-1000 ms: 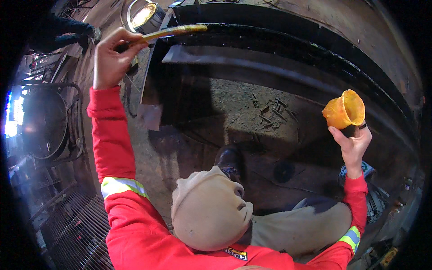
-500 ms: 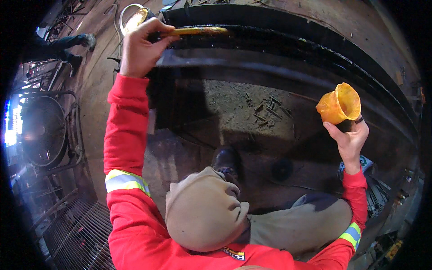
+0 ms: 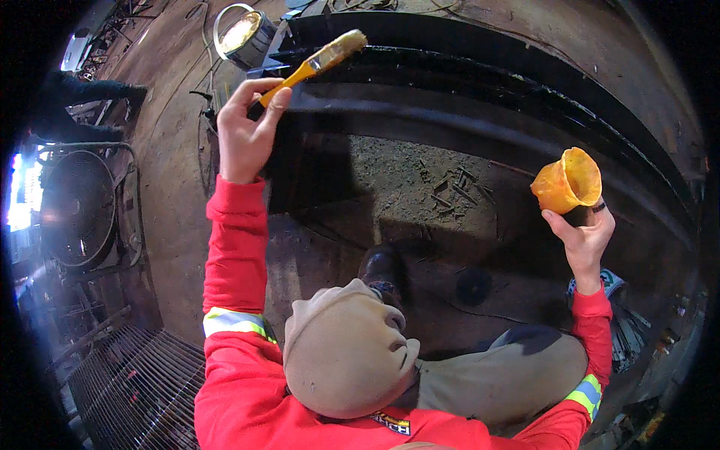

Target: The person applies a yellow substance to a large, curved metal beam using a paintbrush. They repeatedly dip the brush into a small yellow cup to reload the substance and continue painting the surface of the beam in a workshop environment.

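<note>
- Markings: your red top [image 3: 330,420] carries a small dark chest label [image 3: 391,421] with pale lettering and a yellow edge, seen at a steep slant. A reflective band [image 3: 234,321] circles your left sleeve; a similar one [image 3: 587,395] is on the right.
- Left hand [image 3: 250,135]: closed in a pinch, thumb opposite the fingers, gripping the yellow handle of a paintbrush [image 3: 315,66]. The brush sits at far left of centre, tilted, pale bristles pointing far and right.
- Contact: the bristles appear over the long black beam [image 3: 457,37]; whether they touch it cannot be told.
- Right hand [image 3: 589,244]: curled around the lower part of a yellow-orange cup [image 3: 559,187], gripping it. You wear a dark ring [image 3: 598,207] on this hand.
- Cup: at right, well apart from the brush, tilted, its uneven mouth facing right; contents cannot be made out.
- Surroundings: a bucket [image 3: 259,49] stands beyond your left hand, near the beam's left end. A round fan [image 3: 77,210] is at left, a metal grating [image 3: 139,390] at near left.
</note>
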`<state>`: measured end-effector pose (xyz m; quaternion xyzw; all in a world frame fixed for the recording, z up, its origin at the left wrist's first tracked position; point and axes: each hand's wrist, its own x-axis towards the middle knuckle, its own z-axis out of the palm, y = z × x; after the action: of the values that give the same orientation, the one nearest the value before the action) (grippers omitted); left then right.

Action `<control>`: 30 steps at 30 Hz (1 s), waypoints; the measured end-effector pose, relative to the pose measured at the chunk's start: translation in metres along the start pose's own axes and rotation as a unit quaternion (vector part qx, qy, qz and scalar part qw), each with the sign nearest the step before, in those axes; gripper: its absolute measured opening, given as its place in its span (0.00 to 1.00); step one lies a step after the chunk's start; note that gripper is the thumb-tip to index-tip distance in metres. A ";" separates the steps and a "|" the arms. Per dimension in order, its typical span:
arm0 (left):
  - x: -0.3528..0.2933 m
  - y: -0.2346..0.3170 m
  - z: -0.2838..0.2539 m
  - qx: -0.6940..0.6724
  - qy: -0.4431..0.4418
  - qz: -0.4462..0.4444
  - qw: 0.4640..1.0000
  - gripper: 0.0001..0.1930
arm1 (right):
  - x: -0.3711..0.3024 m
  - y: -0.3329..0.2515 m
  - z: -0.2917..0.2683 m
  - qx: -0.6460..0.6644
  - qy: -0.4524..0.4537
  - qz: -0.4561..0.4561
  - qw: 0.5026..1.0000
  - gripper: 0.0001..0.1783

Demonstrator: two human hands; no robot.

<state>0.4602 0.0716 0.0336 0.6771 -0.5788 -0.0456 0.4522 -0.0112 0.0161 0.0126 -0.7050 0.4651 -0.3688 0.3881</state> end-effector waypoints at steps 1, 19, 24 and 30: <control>-0.003 -0.004 0.001 0.017 0.010 0.008 1.000 0.10 | -0.001 0.000 0.000 -0.009 0.002 0.002 1.000 0.31; -0.031 -0.044 -0.013 0.093 0.234 0.010 0.968 0.06 | -0.004 0.001 -0.002 0.016 0.008 0.029 0.999 0.31; -0.046 -0.021 0.011 0.225 0.181 0.100 0.952 0.08 | -0.004 0.004 0.000 -0.012 0.007 -0.007 1.000 0.31; -0.066 -0.016 0.011 0.162 0.197 0.059 0.965 0.08 | -0.003 0.000 -0.001 0.020 0.018 0.034 0.999 0.31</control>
<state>0.4442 0.1187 -0.0136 0.7015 -0.5170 0.2101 0.4433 -0.0133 0.0188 0.0129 -0.6746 0.4880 -0.3770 0.4058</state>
